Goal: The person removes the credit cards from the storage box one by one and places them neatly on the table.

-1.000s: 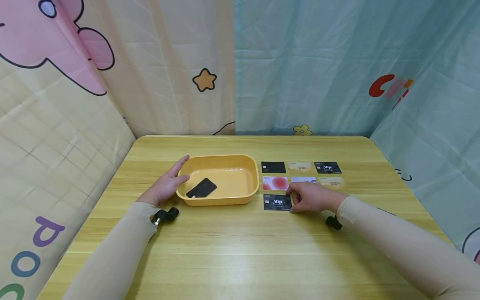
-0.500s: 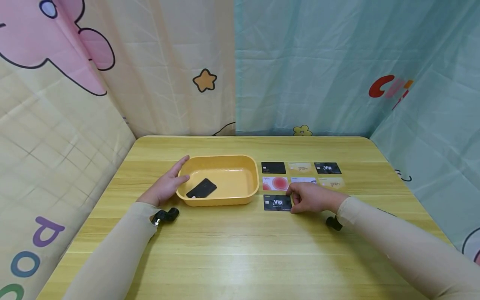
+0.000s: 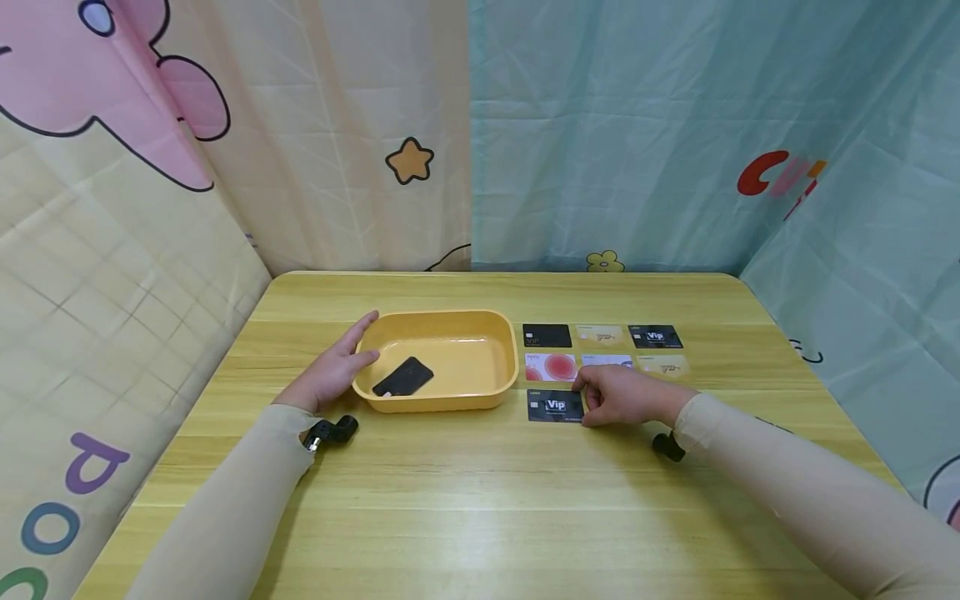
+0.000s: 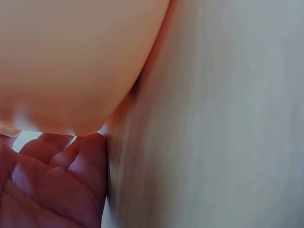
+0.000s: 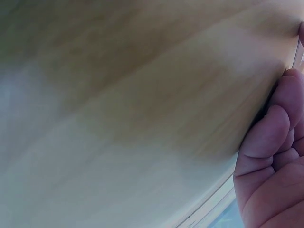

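Note:
My left hand [image 3: 330, 371] holds the left end of a yellow plastic tray [image 3: 442, 402], its thumb over the rim and its fingers along the outer wall. In the left wrist view, the fingers [image 4: 90, 152] touch the tray's wall [image 4: 71, 57]. A black card [image 3: 405, 377] lies slanted inside the tray. To the right, my right hand [image 3: 626, 394] pinches the right edge of a black Vip card [image 3: 553, 406], which lies flat on the table. In the right wrist view, curled fingers [image 5: 266, 133] rest against the tabletop; the card is mostly out of sight.
Behind the right hand, cards lie in two rows, including a black card [image 3: 547, 335], a pink-and-white card [image 3: 551, 367] and a gold card [image 3: 663, 364]. A white card [image 3: 606, 359] is partly covered by the hand. Printed curtains surround the wooden table [image 3: 450, 500].

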Demonstrator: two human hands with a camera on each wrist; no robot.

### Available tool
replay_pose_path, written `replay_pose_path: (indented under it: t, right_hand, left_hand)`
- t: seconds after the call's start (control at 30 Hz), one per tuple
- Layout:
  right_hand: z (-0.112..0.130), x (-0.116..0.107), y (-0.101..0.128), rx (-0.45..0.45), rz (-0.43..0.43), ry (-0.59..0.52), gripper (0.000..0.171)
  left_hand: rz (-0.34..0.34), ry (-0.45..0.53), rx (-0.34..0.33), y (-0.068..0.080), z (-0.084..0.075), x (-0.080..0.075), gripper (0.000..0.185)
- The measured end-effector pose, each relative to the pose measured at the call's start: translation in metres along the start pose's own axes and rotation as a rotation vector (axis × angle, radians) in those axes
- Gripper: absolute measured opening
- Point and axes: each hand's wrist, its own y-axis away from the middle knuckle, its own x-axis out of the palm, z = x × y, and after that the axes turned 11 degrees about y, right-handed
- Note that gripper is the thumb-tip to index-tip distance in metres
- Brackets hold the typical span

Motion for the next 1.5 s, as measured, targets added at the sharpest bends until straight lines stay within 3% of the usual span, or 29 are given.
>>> replay_pose_path:
  t: [0.33, 0.57, 0.8, 1.33, 1.5]
  right_hand:
    - [0.000, 0.000, 0.000, -0.018, -0.011, 0.008, 0.039]
    - [0.001, 0.000, 0.000, 0.000, -0.022, 0.028, 0.045]
    - [0.002, 0.001, -0.002, 0.020, -0.022, 0.035, 0.041]
    - [0.001, 0.000, -0.001, -0.011, -0.020, 0.021, 0.043]
    - [-0.003, -0.010, 0.000, -0.025, -0.023, 0.004, 0.044]
  left_hand:
    - [-0.005, 0.003, -0.010, 0.000, 0.000, 0.001, 0.070]
    - [-0.006, 0.004, 0.002, -0.001, 0.000, 0.001, 0.070]
    - [-0.002, 0.013, 0.016, -0.001, 0.000, 0.001, 0.070]
    - [0.006, 0.020, 0.023, 0.000, 0.002, -0.001, 0.071]
    - [0.005, 0.016, 0.016, -0.001, 0.001, -0.001, 0.071]
